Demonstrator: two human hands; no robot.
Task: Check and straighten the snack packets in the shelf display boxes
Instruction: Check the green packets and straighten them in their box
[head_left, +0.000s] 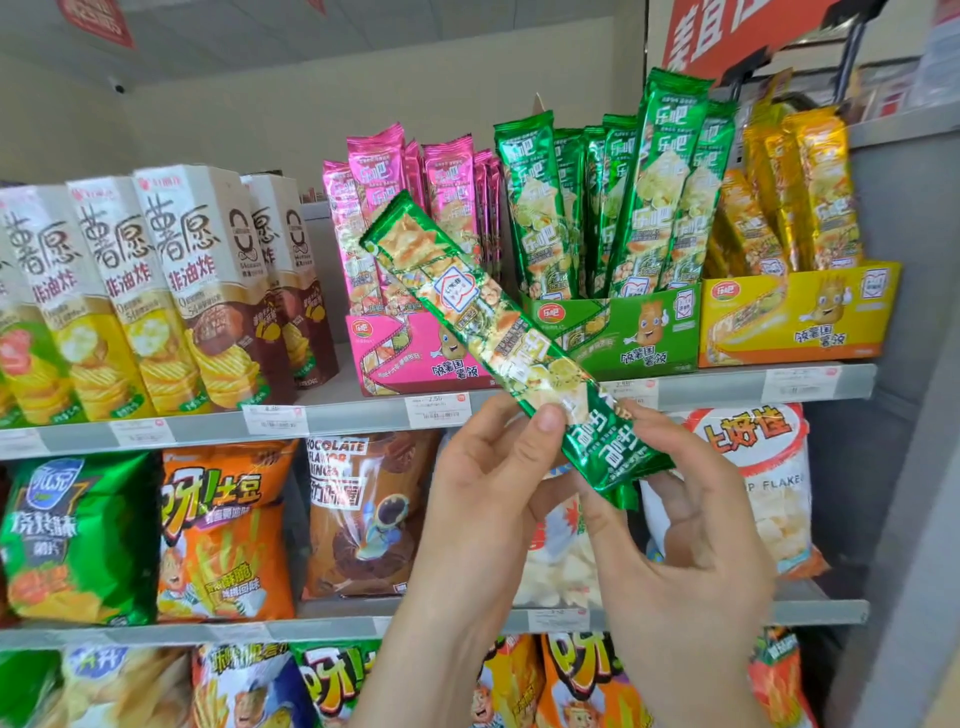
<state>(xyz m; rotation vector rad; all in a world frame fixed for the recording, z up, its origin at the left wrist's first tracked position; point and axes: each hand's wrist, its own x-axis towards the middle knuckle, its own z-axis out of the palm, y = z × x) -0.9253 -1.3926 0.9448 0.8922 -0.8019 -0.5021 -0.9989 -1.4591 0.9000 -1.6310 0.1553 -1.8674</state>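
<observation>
Two hands hold one long green foil snack packet (483, 317), tilted in front of the grey metal shelf (727, 387). Left hand (483, 499) pinches its lower part; right hand (691, 561) grips the bottom end. Green cardboard display box (639, 332) stands behind.

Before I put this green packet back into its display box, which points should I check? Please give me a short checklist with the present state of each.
1. Grip: left hand and right hand both pinch the green packet at its lower end: ok.
2. Matching box: the green display box stands between the pink box and the yellow box: ok.
3. Orientation: the held packet is tilted, logo end down; boxed ones show logos up: not ok.
4. Free slot in the green display box: cannot tell.
5. Row height: one tall boxed packet rises above its neighbours: not ok.
</observation>
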